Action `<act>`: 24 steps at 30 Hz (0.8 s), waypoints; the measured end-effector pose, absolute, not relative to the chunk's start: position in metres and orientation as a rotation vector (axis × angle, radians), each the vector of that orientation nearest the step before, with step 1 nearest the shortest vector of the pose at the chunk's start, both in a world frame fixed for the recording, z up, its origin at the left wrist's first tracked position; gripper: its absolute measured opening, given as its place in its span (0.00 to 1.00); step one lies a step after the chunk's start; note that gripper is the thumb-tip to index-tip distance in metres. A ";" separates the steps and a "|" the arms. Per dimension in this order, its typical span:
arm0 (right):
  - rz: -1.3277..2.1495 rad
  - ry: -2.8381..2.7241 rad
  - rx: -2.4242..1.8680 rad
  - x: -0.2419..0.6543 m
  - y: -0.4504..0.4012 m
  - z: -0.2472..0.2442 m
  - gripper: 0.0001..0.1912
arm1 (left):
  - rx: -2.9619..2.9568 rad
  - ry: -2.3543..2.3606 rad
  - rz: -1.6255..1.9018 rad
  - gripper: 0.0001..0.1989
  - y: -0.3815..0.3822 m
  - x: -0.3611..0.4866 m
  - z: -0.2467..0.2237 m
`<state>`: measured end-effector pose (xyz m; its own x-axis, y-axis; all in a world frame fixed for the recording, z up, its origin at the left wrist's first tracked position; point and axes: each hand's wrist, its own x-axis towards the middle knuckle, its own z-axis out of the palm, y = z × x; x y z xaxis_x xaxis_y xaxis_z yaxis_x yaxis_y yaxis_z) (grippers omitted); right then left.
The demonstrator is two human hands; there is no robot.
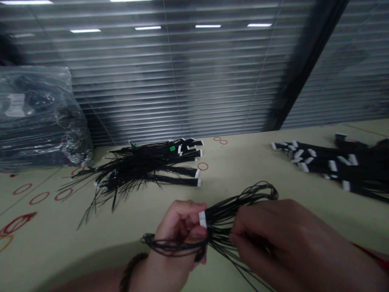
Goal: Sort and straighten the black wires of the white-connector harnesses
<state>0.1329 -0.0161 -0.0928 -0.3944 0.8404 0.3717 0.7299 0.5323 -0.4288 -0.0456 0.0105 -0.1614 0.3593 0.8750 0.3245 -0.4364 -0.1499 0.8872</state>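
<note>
A black wire harness [223,211] with a white connector [202,219] at its end is held up in front of me. My left hand [179,235] grips it by the connector, thumb and forefinger on either side. A looped bundle of black wires [167,245] hangs across that hand's thumb toward the left. My right hand [282,239] pinches some of the wires just right of the connector, its fingertips closed together. Other wires spread downward beneath the right hand, and another loop arches above it. The exact wires in the right fingertips are hidden.
A pile of black harnesses [142,166] with white connectors lies toward the back left. More harnesses [340,162] lie at the right. A clear plastic bag [39,121] filled with black wires stands at the far left. Window blinds [182,73] rise behind the table [237,170].
</note>
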 end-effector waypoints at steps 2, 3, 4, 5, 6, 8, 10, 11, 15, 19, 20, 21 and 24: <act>0.272 -2.223 -1.286 0.132 -0.017 -0.093 0.09 | 1.270 0.436 1.220 0.10 0.010 -0.046 -0.162; 0.280 -2.223 -1.294 0.132 -0.017 -0.092 0.08 | 1.281 0.424 1.223 0.10 0.010 -0.046 -0.163; 0.293 -2.228 -1.295 0.132 -0.018 -0.092 0.08 | 1.291 0.419 1.225 0.10 0.010 -0.046 -0.163; 0.312 -2.229 -1.297 0.133 -0.018 -0.091 0.08 | 1.302 0.425 1.219 0.10 0.009 -0.047 -0.163; 0.346 -2.234 -1.296 0.133 -0.019 -0.091 0.08 | 1.312 0.436 1.210 0.10 0.009 -0.047 -0.163; 0.410 -2.240 -1.299 0.134 -0.019 -0.090 0.09 | 1.329 0.457 1.185 0.10 0.009 -0.048 -0.163; 0.412 -2.249 -1.295 0.134 -0.019 -0.089 0.09 | 1.336 0.457 1.184 0.10 0.010 -0.048 -0.164; 0.388 -2.252 -1.285 0.134 -0.019 -0.089 0.09 | 1.337 0.452 1.194 0.10 0.010 -0.048 -0.164; 0.282 -2.271 -1.166 0.135 -0.018 -0.090 0.08 | 1.331 0.459 1.214 0.10 0.012 -0.047 -0.164; 0.206 -2.269 -1.153 0.135 -0.019 -0.093 0.08 | 1.295 0.504 1.181 0.09 0.008 -0.047 -0.163; 0.191 -2.277 -1.157 0.134 -0.019 -0.094 0.08 | 1.289 0.519 1.166 0.09 0.007 -0.047 -0.162; 0.180 -2.290 -1.164 0.133 -0.019 -0.096 0.08 | 1.282 0.537 1.156 0.09 0.006 -0.047 -0.162; 0.135 -2.327 -1.152 0.130 -0.014 -0.099 0.09 | 1.246 0.578 1.139 0.06 0.007 -0.047 -0.158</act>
<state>0.1297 -0.0145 -0.0994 -0.4920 0.7633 0.4187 0.7097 0.6302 -0.3149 -0.0470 0.0065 -0.1579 0.3786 0.8981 0.2237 -0.3498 -0.0849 0.9330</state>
